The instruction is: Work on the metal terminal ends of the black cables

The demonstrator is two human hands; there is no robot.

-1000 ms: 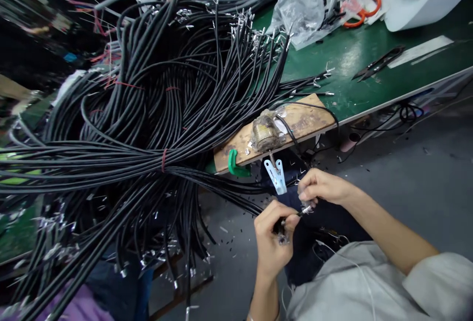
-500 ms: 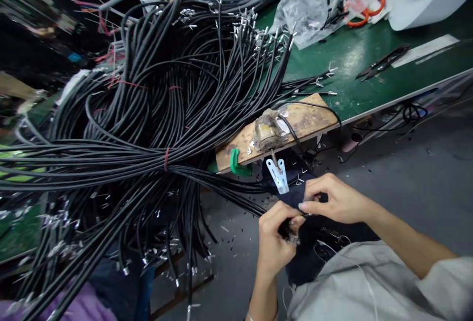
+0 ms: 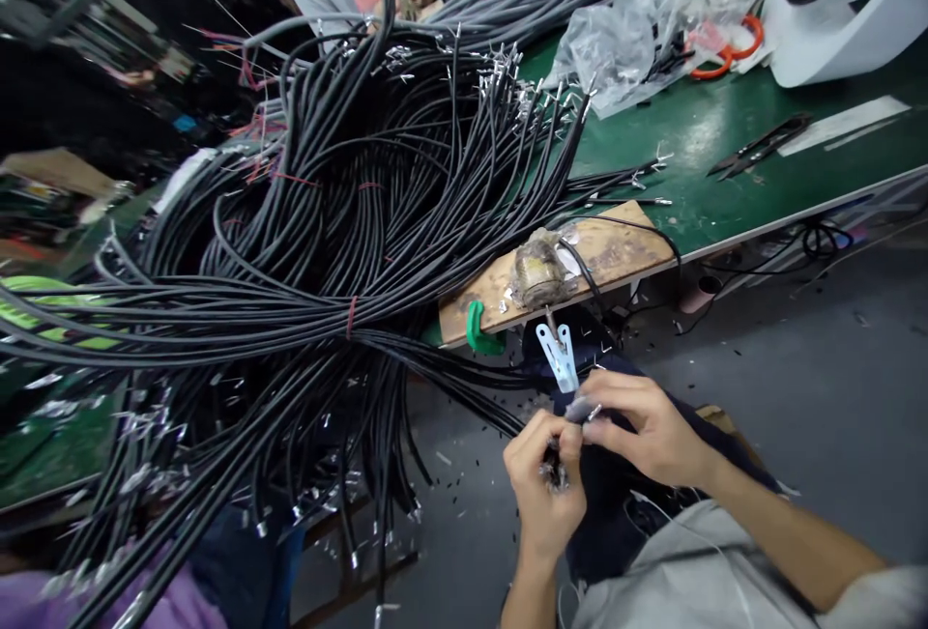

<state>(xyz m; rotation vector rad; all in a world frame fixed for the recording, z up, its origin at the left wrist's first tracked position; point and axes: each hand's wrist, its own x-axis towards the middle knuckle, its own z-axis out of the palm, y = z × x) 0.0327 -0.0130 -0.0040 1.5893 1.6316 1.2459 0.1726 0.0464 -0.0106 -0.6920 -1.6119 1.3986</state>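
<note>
Left hand (image 3: 545,484) grips black cables (image 3: 449,373), right hand (image 3: 645,426) pinches blurred grey piece (image 3: 578,409); slack left grip could drop cables.

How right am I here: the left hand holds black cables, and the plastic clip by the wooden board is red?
Not quite: the plastic clip by the wooden board is light blue, not red, as the head view shows. The left hand does hold black cables.

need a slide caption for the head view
Left hand gripping black cables, right hand close beside it, near a blue clip and green table.
</note>
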